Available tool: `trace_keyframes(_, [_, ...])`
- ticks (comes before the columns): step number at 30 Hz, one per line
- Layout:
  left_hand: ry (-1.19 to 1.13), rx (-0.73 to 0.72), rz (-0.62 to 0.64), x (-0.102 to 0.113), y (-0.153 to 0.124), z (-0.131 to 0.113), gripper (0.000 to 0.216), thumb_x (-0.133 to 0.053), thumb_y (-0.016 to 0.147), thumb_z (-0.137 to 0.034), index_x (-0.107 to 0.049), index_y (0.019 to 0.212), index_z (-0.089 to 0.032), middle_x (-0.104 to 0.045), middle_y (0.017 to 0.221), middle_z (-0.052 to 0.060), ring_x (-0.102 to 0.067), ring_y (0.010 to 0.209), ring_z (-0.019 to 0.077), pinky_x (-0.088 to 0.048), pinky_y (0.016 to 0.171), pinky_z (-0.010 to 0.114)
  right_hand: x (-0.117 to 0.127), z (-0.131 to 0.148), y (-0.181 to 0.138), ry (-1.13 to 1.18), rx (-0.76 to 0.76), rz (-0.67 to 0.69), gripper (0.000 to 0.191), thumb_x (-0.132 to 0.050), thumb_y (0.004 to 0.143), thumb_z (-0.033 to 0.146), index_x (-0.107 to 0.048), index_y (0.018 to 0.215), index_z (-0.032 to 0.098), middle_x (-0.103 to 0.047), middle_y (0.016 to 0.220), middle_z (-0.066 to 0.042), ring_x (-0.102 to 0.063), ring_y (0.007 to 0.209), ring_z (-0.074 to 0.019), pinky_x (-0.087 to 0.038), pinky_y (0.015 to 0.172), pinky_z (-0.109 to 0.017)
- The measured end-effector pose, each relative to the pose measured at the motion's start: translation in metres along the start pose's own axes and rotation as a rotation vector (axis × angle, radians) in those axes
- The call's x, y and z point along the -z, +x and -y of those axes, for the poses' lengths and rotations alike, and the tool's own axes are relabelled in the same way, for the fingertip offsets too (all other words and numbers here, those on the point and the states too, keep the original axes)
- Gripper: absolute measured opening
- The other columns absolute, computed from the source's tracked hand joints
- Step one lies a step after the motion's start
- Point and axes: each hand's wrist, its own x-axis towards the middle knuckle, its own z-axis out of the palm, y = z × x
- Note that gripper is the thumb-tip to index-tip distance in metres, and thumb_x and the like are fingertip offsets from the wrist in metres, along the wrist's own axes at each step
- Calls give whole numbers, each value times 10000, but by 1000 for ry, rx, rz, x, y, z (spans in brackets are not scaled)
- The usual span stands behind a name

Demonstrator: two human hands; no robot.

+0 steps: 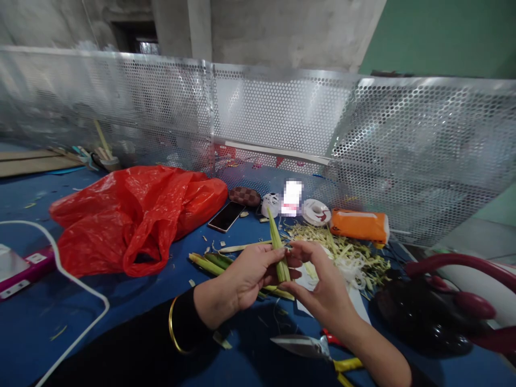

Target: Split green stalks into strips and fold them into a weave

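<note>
My left hand [245,277] grips a folded green leaf strip [278,247] that points up and away from me. My right hand [318,282] pinches the same strip near its lower end, thumb and forefinger pressed together. Both hands hover over the blue table [121,301]. More green leaf stalks [212,262] lie just behind my left hand. A heap of pale shredded leaf trimmings [350,258] lies beyond my right hand. Scissors with red and yellow handles [314,348] rest on the table under my right wrist.
A red plastic bag [133,215] lies at left, a phone [226,216] beside it. An orange packet [360,224], tape rolls [316,211] and a small pouch [244,196] sit by the perforated metal screen [282,118]. A dark bag with maroon handles [435,312] is at right. A white cable [72,279] crosses at left.
</note>
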Motion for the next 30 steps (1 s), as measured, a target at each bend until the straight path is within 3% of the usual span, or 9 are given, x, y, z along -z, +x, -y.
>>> trace_keyframes(4, [104, -33, 0, -2, -2, -1, 123, -585, 829, -196, -639, 899, -111, -684, 743, 50, -633, 601, 107, -482, 602, 212, 7, 1, 3, 154, -85, -52, 459, -711, 745, 322, -558, 1169, 235, -594, 1020, -66, -566, 928, -240, -455, 825, -374])
trace_keyframes(7, [229, -34, 67, -3, -3, 1, 144, -616, 799, -248, -616, 879, -128, -677, 701, 32, -642, 590, 126, -505, 657, 264, 10, 0, 8, 266, -305, -153, 265, -646, 792, 353, -668, 1014, 210, -567, 733, -12, -533, 689, -182, -430, 656, -318])
trace_keyframes(10, [408, -43, 186, -3, -4, 6, 91, -573, 787, -224, -599, 796, -137, -662, 656, 23, -626, 570, 128, -496, 646, 273, 8, -2, 12, 491, -513, -83, 280, -694, 735, 401, -703, 903, 178, -494, 570, 32, -402, 506, -115, -322, 505, -259])
trace_keyframes(13, [594, -72, 274, -1, -3, 9, 69, -536, 763, -194, -587, 759, -147, -645, 621, 12, -600, 545, 132, -466, 593, 265, 6, -2, 12, 698, -594, -15, 278, -747, 683, 403, -696, 792, 152, -479, 529, 46, -321, 457, -70, -234, 459, -226])
trace_keyframes(18, [766, -52, 334, 3, -4, 8, 124, -538, 772, -244, -574, 706, -146, -644, 634, 18, -586, 568, 133, -426, 585, 255, 19, -5, 15, 839, -611, -151, 226, -783, 675, 324, -648, 731, 152, -424, 494, 76, -309, 446, -45, -214, 453, -203])
trace_keyframes(23, [837, -8, 388, 10, -3, 0, 145, -533, 792, -258, -600, 722, -150, -638, 645, 8, -583, 595, 127, -423, 604, 244, 37, -7, 20, 812, -546, -219, 230, -780, 681, 331, -630, 707, 158, -463, 489, 68, -361, 447, -53, -268, 467, -202])
trace_keyframes(26, [944, -31, 372, 10, -3, -7, 123, -595, 758, -264, -638, 756, -149, -659, 691, 12, -592, 634, 135, -422, 630, 245, 36, -4, 20, 772, -517, -178, 222, -768, 690, 317, -617, 655, 158, -501, 491, 55, -399, 455, -63, -312, 488, -211])
trace_keyframes(30, [676, -86, 289, 1, -5, -7, 231, -626, 763, -327, -644, 908, -148, -671, 798, 30, -623, 708, 149, -471, 731, 292, 20, 3, 16, 754, -523, -57, 221, -738, 716, 324, -616, 633, 160, -531, 488, 43, -437, 456, -80, -345, 499, -229])
